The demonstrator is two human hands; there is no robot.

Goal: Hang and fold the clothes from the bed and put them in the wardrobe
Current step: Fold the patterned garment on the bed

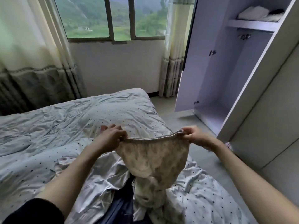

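Below, garment (153, 157) hem (hidden among clothes (103, 178))

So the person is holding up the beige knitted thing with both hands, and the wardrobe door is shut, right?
Not quite. The head view shows the wardrobe door swung open, with folded clothes on the top shelf inside. The rest is right: the left hand and right hand each pinch the top edge of the beige knitted garment.

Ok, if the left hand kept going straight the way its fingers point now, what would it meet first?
Probably the dotted duvet on the bed: the left hand, pinching the beige knit garment, points forward over it. Depth is unclear.
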